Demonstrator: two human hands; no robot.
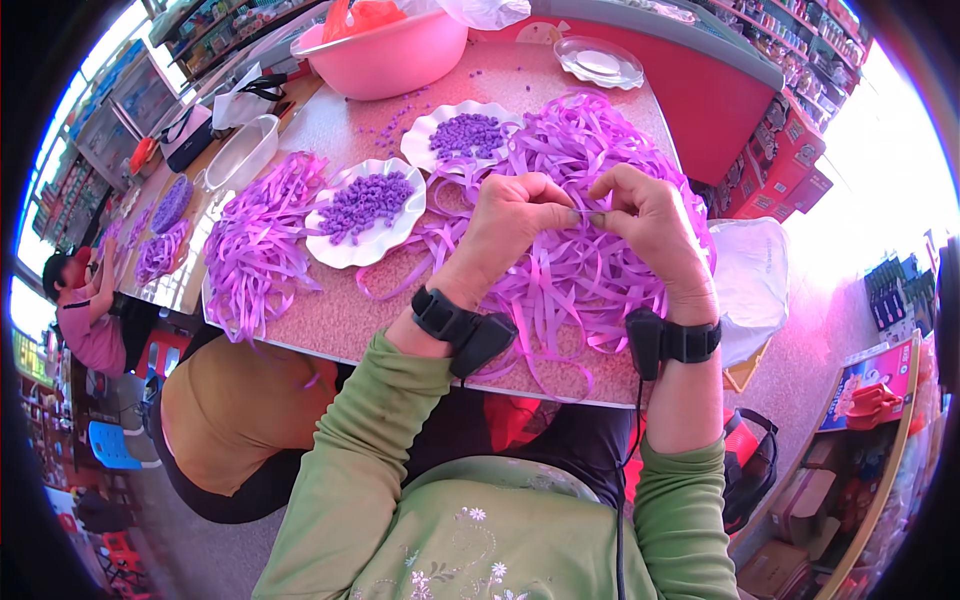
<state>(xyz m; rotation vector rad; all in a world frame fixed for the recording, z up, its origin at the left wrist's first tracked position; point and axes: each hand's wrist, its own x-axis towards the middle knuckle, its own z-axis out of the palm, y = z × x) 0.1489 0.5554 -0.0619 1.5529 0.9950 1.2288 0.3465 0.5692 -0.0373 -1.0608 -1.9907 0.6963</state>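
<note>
Purple ribbons [590, 240] crowd both hands [590, 215], apparently near the table edge [400, 362].

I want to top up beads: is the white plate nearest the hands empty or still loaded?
Loaded. The white scalloped plate holds a heap of purple beads over its middle; only its rim shows bare.

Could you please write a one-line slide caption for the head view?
Left hand and right hand pinch a thin needle above purple ribbon strips, beside plates of purple beads.

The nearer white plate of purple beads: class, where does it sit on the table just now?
In the head view, the nearer white plate lies left of the left hand, between two heaps of purple ribbon.
</note>
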